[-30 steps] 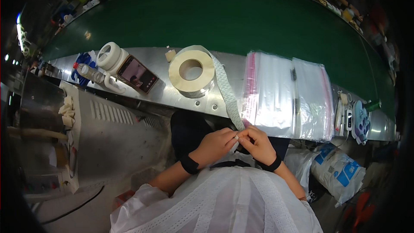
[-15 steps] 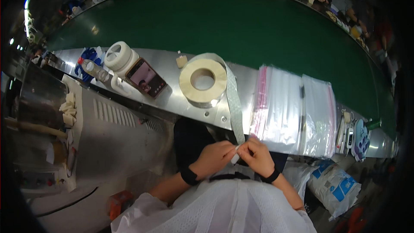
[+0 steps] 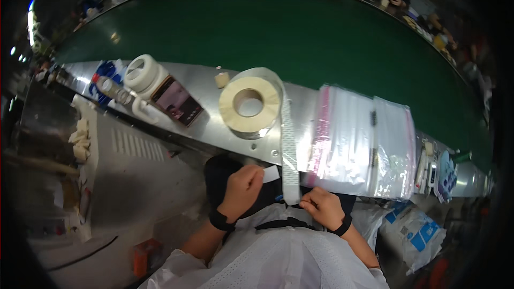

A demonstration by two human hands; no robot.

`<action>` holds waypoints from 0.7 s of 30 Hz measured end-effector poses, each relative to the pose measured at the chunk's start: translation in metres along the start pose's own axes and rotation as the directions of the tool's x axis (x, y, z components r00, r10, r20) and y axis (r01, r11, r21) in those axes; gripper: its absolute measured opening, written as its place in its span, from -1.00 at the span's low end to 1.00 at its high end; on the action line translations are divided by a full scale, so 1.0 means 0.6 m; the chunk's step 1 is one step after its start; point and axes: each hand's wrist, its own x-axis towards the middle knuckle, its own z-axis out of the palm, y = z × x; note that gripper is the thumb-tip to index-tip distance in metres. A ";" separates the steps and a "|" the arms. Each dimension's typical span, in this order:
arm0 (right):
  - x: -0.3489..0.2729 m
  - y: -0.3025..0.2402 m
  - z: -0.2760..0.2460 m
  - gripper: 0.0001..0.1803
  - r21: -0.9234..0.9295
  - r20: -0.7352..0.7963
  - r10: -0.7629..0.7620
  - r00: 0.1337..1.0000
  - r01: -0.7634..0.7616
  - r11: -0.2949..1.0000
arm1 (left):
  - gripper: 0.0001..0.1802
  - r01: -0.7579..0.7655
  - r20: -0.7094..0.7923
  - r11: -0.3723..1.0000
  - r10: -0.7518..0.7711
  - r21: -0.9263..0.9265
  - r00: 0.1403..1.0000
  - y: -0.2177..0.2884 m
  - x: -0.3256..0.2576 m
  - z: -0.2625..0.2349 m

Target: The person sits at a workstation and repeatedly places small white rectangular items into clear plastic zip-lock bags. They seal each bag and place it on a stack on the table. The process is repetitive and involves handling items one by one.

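The left hand [image 3: 242, 188] was curled nearly closed, its fingertips pinching a small white label [image 3: 271, 174] just below the edge of the steel shelf [image 3: 209, 128]. The right hand [image 3: 322, 207] was also closed, thumb and fingers gripping the lower end of the backing strip [image 3: 289, 155]. That strip ran up over the shelf edge to the roll of labels [image 3: 249, 105] lying flat there, beside a stack of clear zip bags [image 3: 364, 139].
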 end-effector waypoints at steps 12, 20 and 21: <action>0.067 0.085 -0.034 -0.67 -0.385 -0.569 0.154 0.808 -0.427 0.818 | -0.55 -0.393 0.536 0.913 0.278 0.112 0.797 0.025 0.061 0.153; 0.040 0.140 -0.047 -0.87 0.115 -0.583 0.305 0.753 -0.295 0.949 | -0.59 -0.146 0.548 0.988 0.098 0.045 0.830 0.012 0.070 0.142; 0.036 0.143 -0.052 -0.86 0.229 -0.542 0.377 0.751 -0.300 0.926 | -0.59 -0.029 0.584 0.999 0.012 0.020 0.811 0.016 0.085 0.134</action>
